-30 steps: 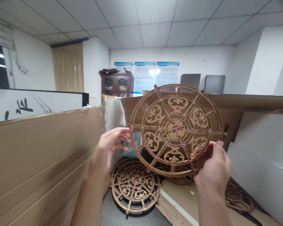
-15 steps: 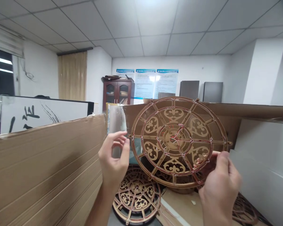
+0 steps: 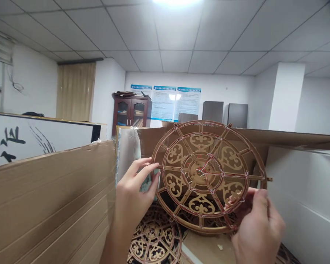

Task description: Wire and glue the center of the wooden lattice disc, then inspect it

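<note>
We find the round frame (image 3: 195,170) held up in front of the wearer, tilted and clear of the items below. Its openwork face carries 6 scroll ornaments, with red and white wires (image 3: 210,157) run along the rings and spokes.

The right hand (image 3: 260,220) is closed on the lower right rim, thumb in front and fingers visible behind the openwork. The left hand (image 3: 133,189) has its thumb and fingers in a narrow pinch shape at the left rim; we cannot tell whether it grips firmly or merely touches.

We note 1 main change: 0.5 s ago the left fingertips stood just short of the rim, and they now overlap it near the end of a spoke. The right hand's hold is unaltered. In our judgement, the frame has gone from support at 1 side to possible support at 2, which should make it steadier to handle.

We record another round frame (image 3: 152,233) lying below the left hand, loose cardboard (image 3: 206,242) beside it, and a cardboard wall (image 3: 55,209) at left.
</note>
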`<act>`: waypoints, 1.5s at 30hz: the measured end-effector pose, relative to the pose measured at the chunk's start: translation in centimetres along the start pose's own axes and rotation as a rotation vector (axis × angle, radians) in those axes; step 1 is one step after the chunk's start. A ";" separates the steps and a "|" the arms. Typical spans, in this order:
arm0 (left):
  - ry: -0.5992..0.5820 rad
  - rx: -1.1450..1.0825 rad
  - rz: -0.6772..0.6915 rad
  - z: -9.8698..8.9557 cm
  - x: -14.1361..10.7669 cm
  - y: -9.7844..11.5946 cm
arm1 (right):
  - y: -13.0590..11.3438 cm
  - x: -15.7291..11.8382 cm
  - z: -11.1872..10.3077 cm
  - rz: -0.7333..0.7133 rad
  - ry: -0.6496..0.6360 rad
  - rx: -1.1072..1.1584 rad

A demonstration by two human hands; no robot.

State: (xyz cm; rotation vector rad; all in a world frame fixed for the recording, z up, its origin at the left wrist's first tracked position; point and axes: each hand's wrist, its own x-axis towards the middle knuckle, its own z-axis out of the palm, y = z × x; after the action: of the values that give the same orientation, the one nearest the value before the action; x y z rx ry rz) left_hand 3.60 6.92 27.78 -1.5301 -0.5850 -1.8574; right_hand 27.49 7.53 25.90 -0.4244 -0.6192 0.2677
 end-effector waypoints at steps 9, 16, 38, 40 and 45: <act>-0.017 -0.096 -0.091 0.3 -0.2 -1.5 | -0.4 -0.1 -0.4 -0.113 -0.078 -0.145; 0.343 -0.119 -0.412 -0.7 0.1 0.1 | -0.2 -0.2 0.1 -0.068 -0.074 -0.098; 0.057 -0.826 -0.794 -0.1 0.6 0.2 | -0.7 -1.1 0.8 0.004 -0.097 0.013; 0.062 -0.905 -0.822 0.3 0.3 0.6 | -0.7 -1.4 1.0 0.045 -0.117 0.023; 0.323 -0.830 -0.772 0.8 -0.1 0.3 | -0.7 -2.2 1.6 0.120 -0.173 0.065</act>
State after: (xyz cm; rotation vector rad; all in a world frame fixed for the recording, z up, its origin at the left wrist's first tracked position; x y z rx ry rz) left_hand 4.37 7.24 27.81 -1.5111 -0.2529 -3.1541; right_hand 24.93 6.62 26.27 -0.3789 -0.7534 0.4413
